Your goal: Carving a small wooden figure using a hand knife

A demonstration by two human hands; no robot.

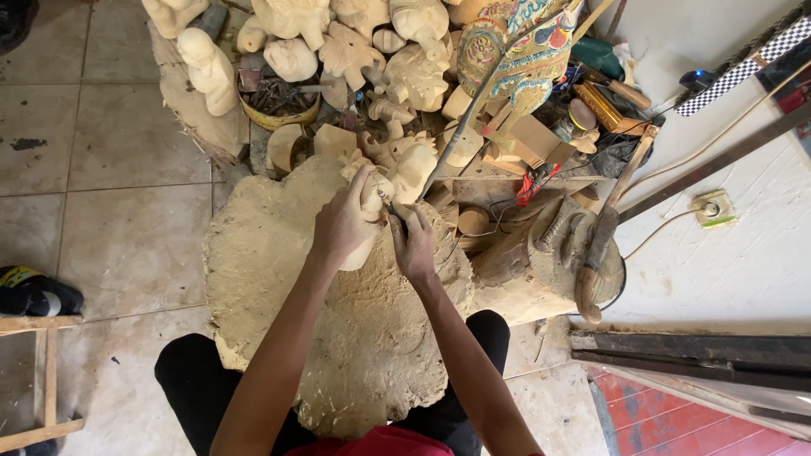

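My left hand (342, 221) grips a pale unpainted wooden carving (372, 203) and steadies it on top of a large, dusty wood stump block (279, 279). Beside it, my right hand (414, 241) is closed on a thin metal carving tool (390, 207) whose tip touches the carving. Both forearms reach up from the bottom of the view, and my dark trousers show on either side of the block.
A heap of pale carved figures (397, 59) lies beyond the block, with a painted mask-like piece (515, 42), a bowl of tools (277, 100), boxes and a wooden mallet (596, 253). A wall socket (711, 207) is at right, a wooden frame (38, 380) at left.
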